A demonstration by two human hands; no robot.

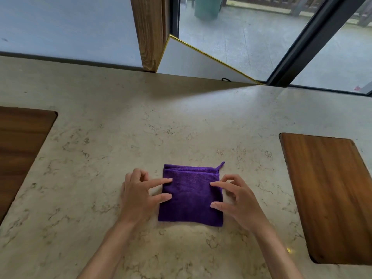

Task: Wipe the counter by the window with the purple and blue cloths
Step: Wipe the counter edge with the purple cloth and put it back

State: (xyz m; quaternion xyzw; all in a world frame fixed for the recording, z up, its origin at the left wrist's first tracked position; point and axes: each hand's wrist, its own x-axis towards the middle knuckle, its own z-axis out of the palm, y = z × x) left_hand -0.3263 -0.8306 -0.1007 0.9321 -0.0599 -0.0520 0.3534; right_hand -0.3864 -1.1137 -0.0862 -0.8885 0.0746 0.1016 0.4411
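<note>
A pale marble-patterned counter fills most of the view, running up to a window along its far edge. No brand, label or writing can be read on anything here. A wooden post stands at the counter's far edge, and beside it a white panel with a thin gold rim leans in front of the glass. A dark window frame bar slants down to the counter's far right edge.

Two dark wooden inset panels sit in the counter surface: the left wood panel runs out of view at the left edge, and the right wood panel lies well apart from the cloth on the right. Between them the stone is bare, with wide open room ahead of the hands toward the window and on both sides.

The purple cloth lies flat, folded into a neat square, on the near middle of the counter, its hanging loop sticking up at the far right corner. The left hand rests at the cloth's left edge with fingers spread, two fingertips touching the fabric; it grasps nothing. The right hand mirrors it at the right edge, fingers extended onto the cloth, likewise unclenched and holding nothing.
</note>
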